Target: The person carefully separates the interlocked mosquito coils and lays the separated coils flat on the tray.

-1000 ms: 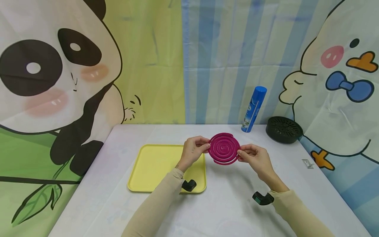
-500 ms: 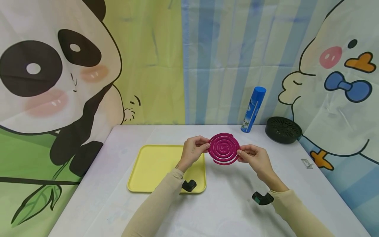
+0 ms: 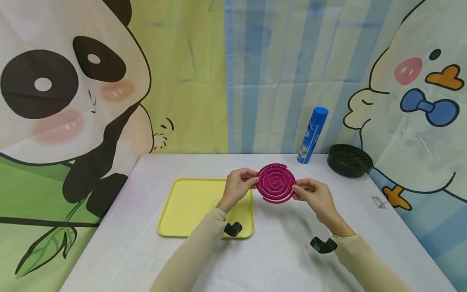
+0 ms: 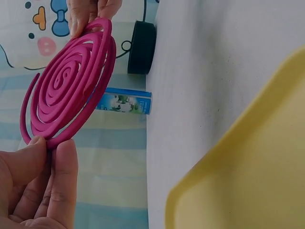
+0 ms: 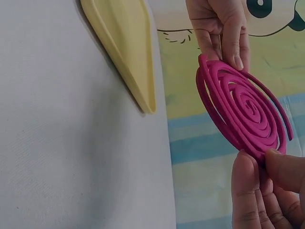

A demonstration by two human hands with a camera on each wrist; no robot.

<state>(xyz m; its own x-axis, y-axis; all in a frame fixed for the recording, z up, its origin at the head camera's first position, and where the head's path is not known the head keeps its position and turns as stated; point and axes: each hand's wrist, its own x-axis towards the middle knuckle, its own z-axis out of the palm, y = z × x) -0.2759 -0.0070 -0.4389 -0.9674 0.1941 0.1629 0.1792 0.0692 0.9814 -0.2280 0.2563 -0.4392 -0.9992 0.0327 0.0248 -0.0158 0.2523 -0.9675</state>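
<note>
Held up above the table between both hands is a magenta mosquito coil (image 3: 276, 182), its flat spiral face turned toward the head camera. My left hand (image 3: 237, 187) pinches its left edge between thumb and fingers. On the opposite edge, my right hand (image 3: 316, 198) grips it the same way. The left wrist view shows the coil (image 4: 71, 86) edge-on, with two spirals nested together and a loose outer end sticking out. In the right wrist view the coil (image 5: 245, 107) slants between the two hands.
A yellow tray (image 3: 197, 207) lies on the white table (image 3: 277, 251), partly behind the left forearm. Toward the back right stand a blue spray can (image 3: 312, 136) and a round black slotted holder (image 3: 350, 160). A printed curtain (image 3: 262, 77) hangs behind the table.
</note>
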